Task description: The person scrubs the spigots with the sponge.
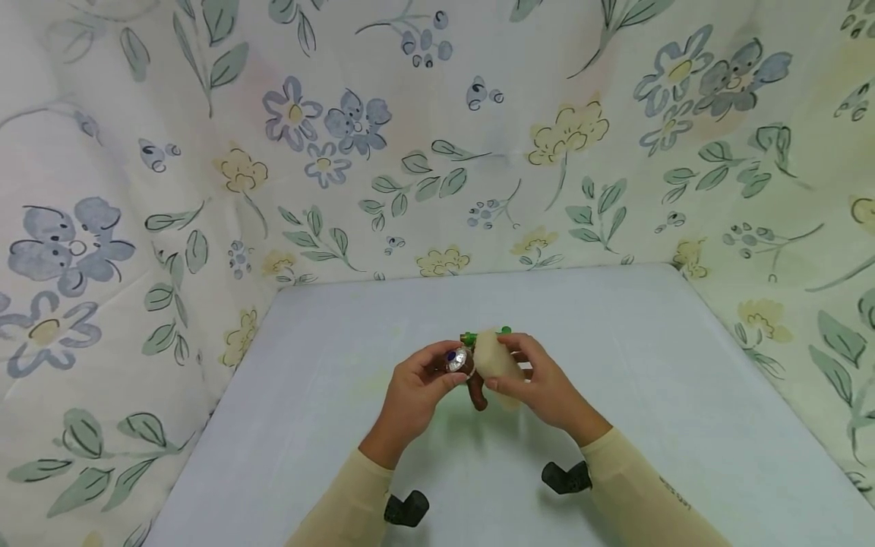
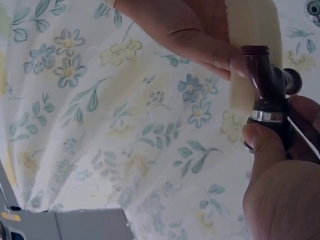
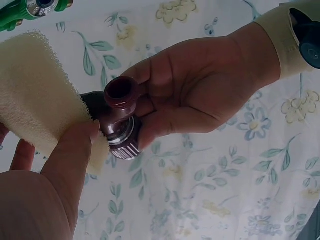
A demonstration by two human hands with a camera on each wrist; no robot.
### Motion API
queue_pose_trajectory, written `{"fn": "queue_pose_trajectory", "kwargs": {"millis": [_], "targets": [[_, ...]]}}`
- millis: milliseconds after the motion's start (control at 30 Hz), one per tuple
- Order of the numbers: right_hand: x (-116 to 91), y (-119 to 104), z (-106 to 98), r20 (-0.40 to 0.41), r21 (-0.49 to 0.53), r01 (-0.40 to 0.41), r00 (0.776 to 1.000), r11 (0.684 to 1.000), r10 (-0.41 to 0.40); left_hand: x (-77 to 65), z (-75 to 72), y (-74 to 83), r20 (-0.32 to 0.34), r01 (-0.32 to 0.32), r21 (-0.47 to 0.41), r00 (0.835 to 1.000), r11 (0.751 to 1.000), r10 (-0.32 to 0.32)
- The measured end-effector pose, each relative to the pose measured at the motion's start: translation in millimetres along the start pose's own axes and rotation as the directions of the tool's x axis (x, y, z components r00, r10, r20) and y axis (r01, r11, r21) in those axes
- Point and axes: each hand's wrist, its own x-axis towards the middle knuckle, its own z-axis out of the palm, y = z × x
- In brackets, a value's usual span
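Note:
My left hand [image 1: 415, 387] grips a dark brown tap [image 1: 477, 391] by its round handle end, which has a silver cap with a blue centre. In the left wrist view the thumb presses near the silver collar, and the tap's threaded end [image 2: 255, 50] points up. A cream sponge [image 1: 494, 355] is held between the thumb and fingers of my right hand [image 1: 550, 389]. It lies against the side of the tap, seen in the right wrist view, where the sponge [image 3: 42, 85] covers part of the tap body.
Just beyond the hands, a green tap [image 1: 468, 338] lies on the white table [image 1: 328, 365], partly hidden behind the sponge. Floral cloth [image 1: 437, 175] hangs behind the table and at both sides. Small black devices [image 1: 407, 509] are worn at both wrists.

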Motion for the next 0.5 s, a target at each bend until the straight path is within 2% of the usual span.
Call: {"fn": "queue_pose_trajectory", "kwargs": {"millis": [67, 300, 500], "targets": [[-1, -1, 2, 0.001, 0.004, 0.016, 1.000, 1.000, -0.016, 0.7, -1.0, -3.3, -0.008, -0.011, 0.010, 1.000, 1.000, 0.011], [-5, -7, 10, 0.061, 0.040, 0.031, 0.998, 0.999, -0.034, 7.8, -8.7, -34.3, -0.058, -0.036, 0.040, 0.998, 0.999, 0.038], [-7, -10, 11, 0.091, 0.037, 0.069, 0.993, 0.997, -0.072, 10.4, -10.9, -40.5, -0.083, -0.059, 0.042, 0.995, 0.997, 0.063]]}}
